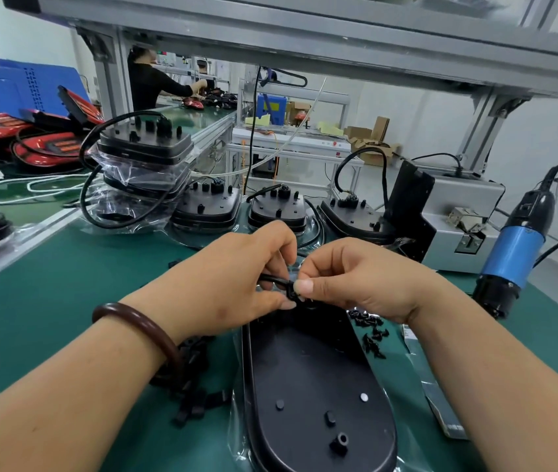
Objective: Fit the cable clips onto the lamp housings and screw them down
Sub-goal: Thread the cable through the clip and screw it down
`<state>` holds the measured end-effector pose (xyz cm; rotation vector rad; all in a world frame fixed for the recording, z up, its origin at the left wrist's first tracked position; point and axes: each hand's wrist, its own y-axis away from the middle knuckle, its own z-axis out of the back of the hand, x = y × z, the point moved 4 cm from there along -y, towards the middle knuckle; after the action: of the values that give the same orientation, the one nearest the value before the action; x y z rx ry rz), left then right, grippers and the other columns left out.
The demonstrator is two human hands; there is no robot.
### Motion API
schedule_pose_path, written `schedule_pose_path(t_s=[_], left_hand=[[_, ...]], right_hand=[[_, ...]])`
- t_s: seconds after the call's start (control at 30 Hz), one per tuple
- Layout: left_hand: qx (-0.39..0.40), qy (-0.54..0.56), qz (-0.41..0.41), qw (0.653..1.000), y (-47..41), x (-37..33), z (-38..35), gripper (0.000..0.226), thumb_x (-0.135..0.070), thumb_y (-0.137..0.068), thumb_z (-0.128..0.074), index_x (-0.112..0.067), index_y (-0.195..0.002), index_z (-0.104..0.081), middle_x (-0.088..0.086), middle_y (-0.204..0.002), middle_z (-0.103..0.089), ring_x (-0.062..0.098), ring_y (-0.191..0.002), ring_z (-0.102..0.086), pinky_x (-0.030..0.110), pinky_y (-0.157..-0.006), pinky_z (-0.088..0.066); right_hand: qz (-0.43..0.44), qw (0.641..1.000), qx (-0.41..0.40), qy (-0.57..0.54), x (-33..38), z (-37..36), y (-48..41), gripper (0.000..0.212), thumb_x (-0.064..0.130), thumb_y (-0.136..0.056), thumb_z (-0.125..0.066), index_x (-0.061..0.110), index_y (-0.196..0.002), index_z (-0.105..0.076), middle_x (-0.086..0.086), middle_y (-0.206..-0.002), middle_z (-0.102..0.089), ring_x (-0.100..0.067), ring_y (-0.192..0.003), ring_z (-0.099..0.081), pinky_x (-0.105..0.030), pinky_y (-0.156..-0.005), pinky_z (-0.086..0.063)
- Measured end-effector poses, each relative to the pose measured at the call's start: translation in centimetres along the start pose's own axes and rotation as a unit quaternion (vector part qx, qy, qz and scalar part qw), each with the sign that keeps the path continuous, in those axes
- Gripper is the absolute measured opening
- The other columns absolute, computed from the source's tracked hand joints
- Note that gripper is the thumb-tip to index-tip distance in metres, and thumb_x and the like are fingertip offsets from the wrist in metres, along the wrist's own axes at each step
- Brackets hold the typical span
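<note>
Pinching the small black cable clip between thumb and fingertips, the right hand holds it against the thin cable that the left hand grips, both over the far end of the lamp housing. The clip looks light, stiff and easy to drop, so it is best held by its sides. The housing seems rigid under its slippery plastic film. Loose screws lie to the right and spare clips to the left on the tabletop.

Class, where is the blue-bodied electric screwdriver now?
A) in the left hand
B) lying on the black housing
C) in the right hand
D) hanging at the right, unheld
D: the blue-bodied electric screwdriver hangs at the right, unheld; the left hand holds a black cable and the right hand pinches a small black clip.
</note>
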<state>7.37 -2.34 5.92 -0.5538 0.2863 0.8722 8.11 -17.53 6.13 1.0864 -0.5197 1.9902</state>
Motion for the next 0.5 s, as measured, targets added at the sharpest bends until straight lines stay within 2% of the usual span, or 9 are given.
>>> schedule_pose_path(t_s=[0.13,0.23,0.33,0.4,0.5], left_hand=[[-0.003,-0.006,0.002,1.0,0.0,0.1,0.0,0.042,-0.034,-0.074,-0.077,-0.036,-0.092,-0.038,-0.018,-0.083,-0.063,-0.002,-0.077,-0.059,0.02,-0.075,-0.049],[-0.005,-0.005,0.006,1.0,0.0,0.1,-0.1,0.043,-0.037,-0.073,-0.076,-0.039,-0.094,-0.038,-0.019,-0.086,-0.064,-0.003,-0.081,-0.059,0.025,-0.079,-0.05],[-0.007,0.008,0.008,1.0,0.0,0.0,-0.1,0.046,-0.035,-0.073,-0.077,-0.043,-0.093,-0.037,-0.019,-0.087,-0.065,-0.001,-0.08,-0.062,0.031,-0.079,-0.052],[-0.012,0.008,0.01,1.0,0.1,0.1,-0.1,0.045,-0.033,-0.072,-0.078,-0.045,-0.09,-0.038,-0.019,-0.086,-0.064,-0.002,-0.081,-0.06,0.029,-0.08,-0.051],[-0.01,0.022,0.015,1.0,0.1,0.3,-0.4,0.042,-0.033,-0.072,-0.078,-0.044,-0.093,-0.043,-0.017,-0.085,-0.064,-0.001,-0.084,-0.059,0.028,-0.081,-0.05]], right_hand=[[-0.027,0.999,-0.017,-0.014,-0.4,-0.1,-0.3,0.022,0.013,-0.088,-0.067,0.019,-0.068,-0.063,0.002,-0.056,-0.045,-0.01,-0.049,-0.033,-0.021,-0.047,-0.026],[-0.032,0.998,-0.038,-0.046,-0.8,-0.2,-0.5,0.017,0.01,-0.085,-0.069,0.016,-0.075,-0.057,0.004,-0.058,-0.046,-0.008,-0.049,-0.036,-0.016,-0.046,-0.03],[-0.037,0.998,-0.037,-0.034,-0.9,-0.2,-0.7,0.01,0.008,-0.086,-0.069,0.014,-0.084,-0.061,0.005,-0.059,-0.049,-0.005,-0.05,-0.038,-0.015,-0.048,-0.03],[-0.041,0.999,-0.034,-0.011,-1.0,-0.1,-0.8,0.008,0.01,-0.086,-0.07,0.013,-0.081,-0.064,0.008,-0.058,-0.052,-0.001,-0.048,-0.04,-0.011,-0.047,-0.032],[-0.039,0.999,-0.033,-0.014,-1.3,-0.2,-0.9,0.01,0.01,-0.085,-0.07,0.013,-0.08,-0.062,0.008,-0.058,-0.05,-0.003,-0.051,-0.039,-0.014,-0.051,-0.031]])
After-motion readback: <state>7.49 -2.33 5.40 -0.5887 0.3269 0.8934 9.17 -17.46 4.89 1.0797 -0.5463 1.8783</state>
